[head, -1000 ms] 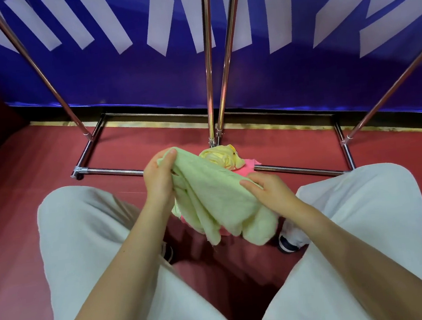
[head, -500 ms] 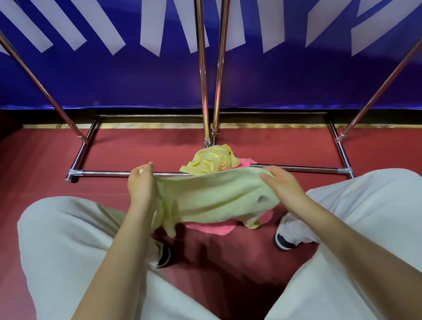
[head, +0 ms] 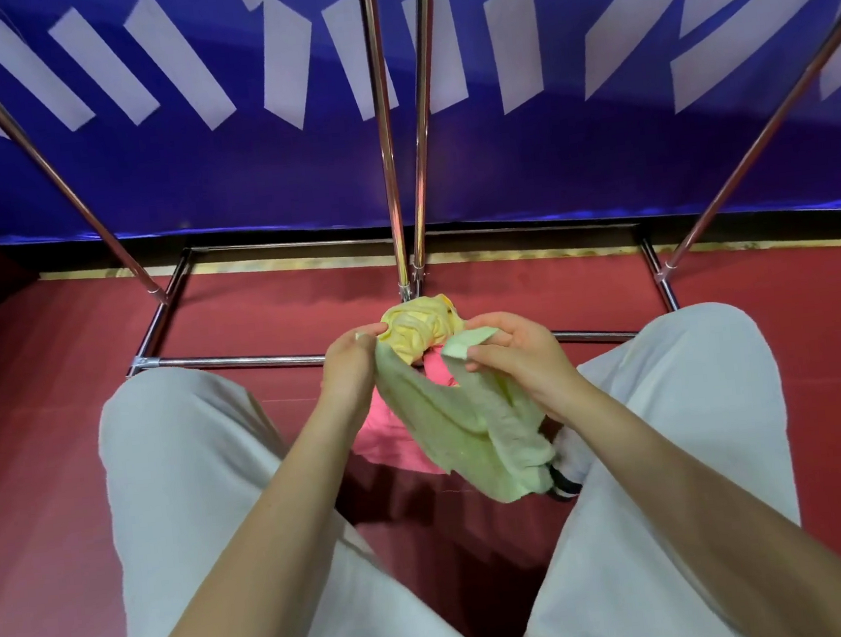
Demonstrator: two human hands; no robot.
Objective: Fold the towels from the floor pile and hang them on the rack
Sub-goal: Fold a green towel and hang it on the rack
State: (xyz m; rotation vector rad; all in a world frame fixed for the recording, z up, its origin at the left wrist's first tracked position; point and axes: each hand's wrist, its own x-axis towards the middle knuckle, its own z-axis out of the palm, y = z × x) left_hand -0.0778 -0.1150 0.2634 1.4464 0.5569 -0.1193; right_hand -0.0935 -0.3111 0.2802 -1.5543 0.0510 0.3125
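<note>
A blue banner [head: 444,162] with pale slanted stripes fills the background, and below it lies a dark red floor [head: 36,458]. In front of the banner stands the rack [head: 388,167], made of shiny metal tubes: two upright tubes close together in the middle, one slanted tube at each side, and a rectangular base frame that rests on the floor.

The person squats or sits low, and the two knees in light grey trousers [head: 176,470] are wide apart at the left and right of the view. Both bare forearms reach forward between the knees.

On the floor between the knees lies the pile: a pink towel [head: 388,434] is spread flat, and a crumpled yellow towel [head: 422,331] sits at its far side, just in front of the near bar of the base frame.

Above the pile the hands hold a light green towel [head: 466,442]. The left hand [head: 349,371] pinches one top corner with closed fingers. The right hand [head: 514,350] pinches another corner between the thumb and the fingers, and a small flap of cloth sticks out there. The rest of the green towel hangs down in loose folds toward the right knee, partly covering a dark shoe [head: 565,486]
</note>
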